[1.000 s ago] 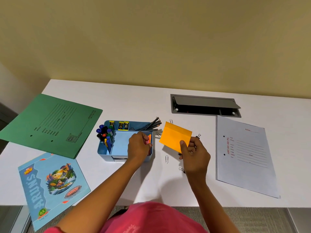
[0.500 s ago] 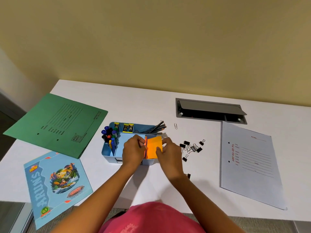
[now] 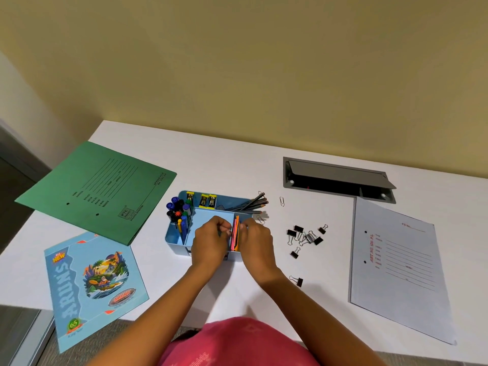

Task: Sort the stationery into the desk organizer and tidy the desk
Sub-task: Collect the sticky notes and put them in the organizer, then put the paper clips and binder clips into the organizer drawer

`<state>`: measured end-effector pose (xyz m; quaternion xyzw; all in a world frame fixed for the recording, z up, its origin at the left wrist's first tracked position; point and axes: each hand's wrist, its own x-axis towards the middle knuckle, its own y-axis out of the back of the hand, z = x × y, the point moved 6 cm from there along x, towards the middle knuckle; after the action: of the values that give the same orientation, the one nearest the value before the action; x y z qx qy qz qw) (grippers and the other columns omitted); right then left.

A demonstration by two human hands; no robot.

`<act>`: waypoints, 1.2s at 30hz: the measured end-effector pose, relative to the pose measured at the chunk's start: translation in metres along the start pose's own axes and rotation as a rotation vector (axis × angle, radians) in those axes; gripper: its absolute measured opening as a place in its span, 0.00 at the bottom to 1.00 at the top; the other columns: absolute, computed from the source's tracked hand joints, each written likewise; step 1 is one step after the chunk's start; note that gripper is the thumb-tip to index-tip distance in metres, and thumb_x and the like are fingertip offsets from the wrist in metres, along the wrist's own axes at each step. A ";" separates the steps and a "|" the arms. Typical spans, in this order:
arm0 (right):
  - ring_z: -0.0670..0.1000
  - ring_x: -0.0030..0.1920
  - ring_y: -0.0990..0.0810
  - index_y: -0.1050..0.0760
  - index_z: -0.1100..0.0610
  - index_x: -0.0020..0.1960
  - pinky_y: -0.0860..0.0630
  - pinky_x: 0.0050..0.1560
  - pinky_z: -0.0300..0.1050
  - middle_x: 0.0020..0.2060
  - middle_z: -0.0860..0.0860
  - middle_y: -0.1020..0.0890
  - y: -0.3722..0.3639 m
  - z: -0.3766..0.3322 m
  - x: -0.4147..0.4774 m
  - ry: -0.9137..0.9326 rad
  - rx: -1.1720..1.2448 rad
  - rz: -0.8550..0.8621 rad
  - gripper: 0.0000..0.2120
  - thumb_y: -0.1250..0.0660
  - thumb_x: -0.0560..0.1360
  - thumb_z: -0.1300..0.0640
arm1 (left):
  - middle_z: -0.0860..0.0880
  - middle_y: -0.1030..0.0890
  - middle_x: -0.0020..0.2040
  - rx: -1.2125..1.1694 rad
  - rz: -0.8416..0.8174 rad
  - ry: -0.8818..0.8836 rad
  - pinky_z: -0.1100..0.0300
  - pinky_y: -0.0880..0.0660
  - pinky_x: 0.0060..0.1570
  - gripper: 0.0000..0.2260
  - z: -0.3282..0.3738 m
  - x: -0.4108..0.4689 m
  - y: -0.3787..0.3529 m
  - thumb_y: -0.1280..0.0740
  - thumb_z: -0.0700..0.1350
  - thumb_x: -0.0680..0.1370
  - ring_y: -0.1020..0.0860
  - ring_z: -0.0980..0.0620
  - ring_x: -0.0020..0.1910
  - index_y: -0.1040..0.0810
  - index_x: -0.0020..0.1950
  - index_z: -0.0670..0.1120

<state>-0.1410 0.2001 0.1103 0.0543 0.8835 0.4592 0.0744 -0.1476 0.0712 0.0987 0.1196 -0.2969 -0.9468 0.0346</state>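
1. Both hands, left [image 3: 211,243] and right [image 3: 257,240], pinching notes [image 3: 235,235] standing upright in organizer [image 3: 174,237], right slot.
2. Clips [image 3: 306,237] loose on bench [image 3: 264,294], right of organizer.

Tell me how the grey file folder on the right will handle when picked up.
The grey file folder lies flat and looks like thin card, so it will probably flex if lifted by one corner. It looks light. Its near corner overhangs the desk, probably an easy edge to grip.
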 end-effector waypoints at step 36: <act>0.59 0.35 0.17 0.29 0.66 0.41 0.18 0.47 0.53 0.35 0.59 0.22 -0.042 0.056 0.004 -0.853 1.011 -0.190 0.05 0.40 0.75 0.68 | 0.46 0.17 0.34 -0.855 -0.115 0.784 0.71 0.38 0.17 0.09 -0.070 0.012 0.000 0.34 0.45 0.78 0.34 0.59 0.17 0.23 0.44 0.39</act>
<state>-0.1361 0.2216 0.0436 0.1813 0.8841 -0.0819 0.4228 -0.1422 0.0308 0.0407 0.4526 0.1538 -0.8678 0.1356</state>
